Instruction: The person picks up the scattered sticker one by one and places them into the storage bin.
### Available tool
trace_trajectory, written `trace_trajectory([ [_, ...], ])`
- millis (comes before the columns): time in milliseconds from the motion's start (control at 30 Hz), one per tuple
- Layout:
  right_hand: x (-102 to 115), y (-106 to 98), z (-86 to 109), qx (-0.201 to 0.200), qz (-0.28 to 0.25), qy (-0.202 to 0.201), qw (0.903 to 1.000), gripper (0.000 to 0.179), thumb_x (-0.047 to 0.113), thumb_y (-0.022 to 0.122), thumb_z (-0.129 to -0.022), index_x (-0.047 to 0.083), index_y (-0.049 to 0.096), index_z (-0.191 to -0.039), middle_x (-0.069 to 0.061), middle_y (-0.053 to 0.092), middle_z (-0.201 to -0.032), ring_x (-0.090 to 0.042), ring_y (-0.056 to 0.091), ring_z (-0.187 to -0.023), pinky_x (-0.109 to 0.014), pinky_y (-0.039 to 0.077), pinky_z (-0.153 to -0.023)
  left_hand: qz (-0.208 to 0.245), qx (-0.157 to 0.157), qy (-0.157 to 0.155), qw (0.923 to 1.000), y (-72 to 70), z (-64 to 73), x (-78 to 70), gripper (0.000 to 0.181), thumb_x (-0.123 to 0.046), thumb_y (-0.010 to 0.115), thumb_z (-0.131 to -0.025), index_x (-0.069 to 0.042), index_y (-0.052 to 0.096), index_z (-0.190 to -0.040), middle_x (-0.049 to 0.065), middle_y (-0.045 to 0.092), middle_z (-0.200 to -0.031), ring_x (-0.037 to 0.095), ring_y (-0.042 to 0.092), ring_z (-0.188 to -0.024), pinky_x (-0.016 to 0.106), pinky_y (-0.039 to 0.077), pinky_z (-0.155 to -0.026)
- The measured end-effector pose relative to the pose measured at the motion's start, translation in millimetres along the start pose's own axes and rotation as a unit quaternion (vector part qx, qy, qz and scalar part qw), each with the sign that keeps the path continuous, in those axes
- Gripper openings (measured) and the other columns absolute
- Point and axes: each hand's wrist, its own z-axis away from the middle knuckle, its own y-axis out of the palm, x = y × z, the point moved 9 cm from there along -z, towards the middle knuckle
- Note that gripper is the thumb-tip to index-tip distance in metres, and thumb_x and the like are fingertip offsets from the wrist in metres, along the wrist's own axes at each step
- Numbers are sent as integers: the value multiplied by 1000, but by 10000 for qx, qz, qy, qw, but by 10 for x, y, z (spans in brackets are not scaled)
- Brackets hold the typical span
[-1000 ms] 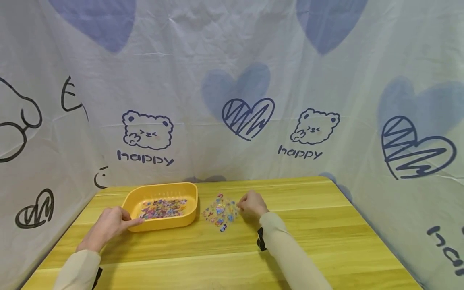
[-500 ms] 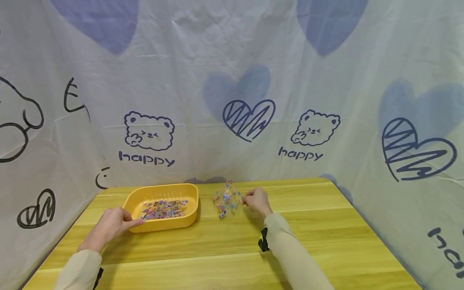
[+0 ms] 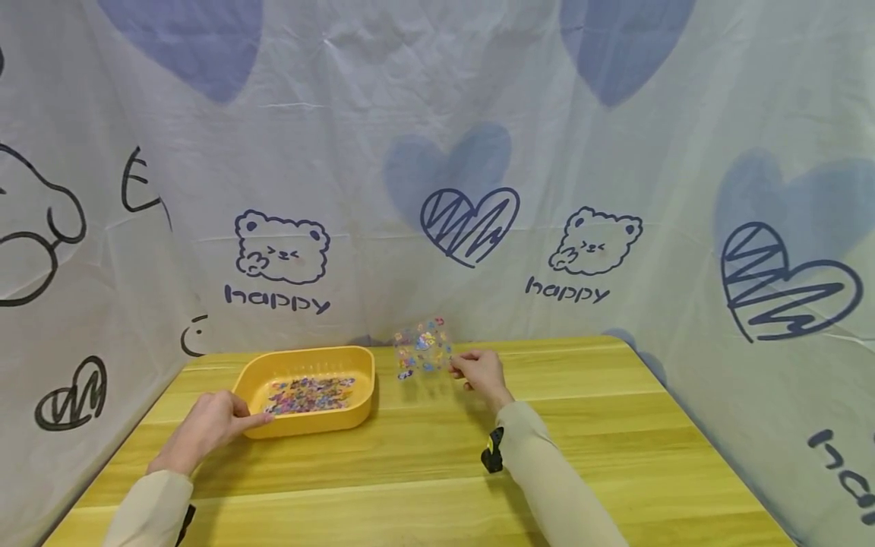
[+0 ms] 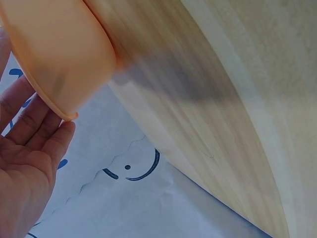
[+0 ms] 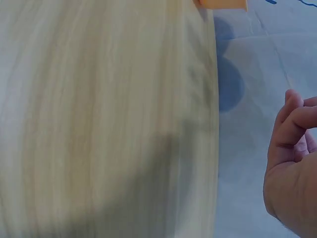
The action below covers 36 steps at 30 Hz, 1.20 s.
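Note:
A yellow plastic tray (image 3: 304, 424), holding many small colourful bits, stands at the back left of the table. My left hand (image 3: 208, 422) grips its left front corner; in the left wrist view, the fingers (image 4: 34, 119) lie against the rim. Between thumb and fingertips, my right hand (image 3: 481, 374) pinches the edge of a clear sheet with small colourful pictures on it (image 3: 424, 346). That sheet is raised upright over the table's back edge, right of the tray. In the right wrist view the right hand (image 5: 292, 144) shows curled fingers, while the sheet is out of sight.
The wooden table (image 3: 383, 486) ends at the back against a hanging white cloth (image 3: 369, 167) printed with hearts and bears. More cloth hangs at both sides.
My right hand has lifted the clear sheet off the table and tilted it from flat to upright, toward the back. My left hand stays on the tray.

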Motion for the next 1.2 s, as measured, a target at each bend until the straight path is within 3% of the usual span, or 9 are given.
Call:
trace_trajectory([
  [233, 77, 178, 33, 231, -409, 11, 9989, 21, 15, 68, -90, 0, 71, -104, -8, 74, -86, -10, 69, -69, -21, 47, -48, -22, 10, 35, 10000, -5, -10, -6, 50, -58, 72, -81, -9, 74, -72, -2, 61, -66, 14, 46, -63, 27, 36, -56],
  [533, 192, 468, 120, 414, -534, -21, 9977, 19, 14, 67, -91, 0, 71, -104, -11, 74, -90, -11, 69, -71, -21, 47, -48, -40, -18, 48, 10000, -5, -17, -20, 49, -58, 71, -81, -11, 73, -69, -3, 58, -63, 14, 45, -61, 26, 34, -55],
  [867, 236, 895, 247, 410, 59, -124, 9991, 13, 20, 70, -91, 9, 75, -96, -7, 74, -89, -21, 66, -79, -24, 44, -54, -3, -62, 82, 9999, -22, -14, -34, 47, -54, 73, -82, -10, 73, -69, -2, 59, -62, 13, 45, -60, 25, 34, -54],
  [1033, 274, 1117, 342, 266, 552, -101, 9981, 10, 21, 72, -90, 14, 77, -88, 1, 73, -85, -16, 64, -83, -29, 48, -72, 46, -22, 37, 10000, 1, -8, -19, 48, -57, 72, -81, -10, 73, -68, -3, 60, -61, 12, 45, -58, 25, 34, -53],
  [1200, 342, 1299, 422, 183, 718, -73, 9972, 9, 22, 75, -88, 15, 77, -83, 3, 72, -80, -11, 62, -76, -29, 50, -71, 29, -73, 57, 10000, -7, 3, 2, 48, -56, 72, -81, -10, 73, -69, 1, 64, -65, 13, 46, -59, 26, 35, -54],
])
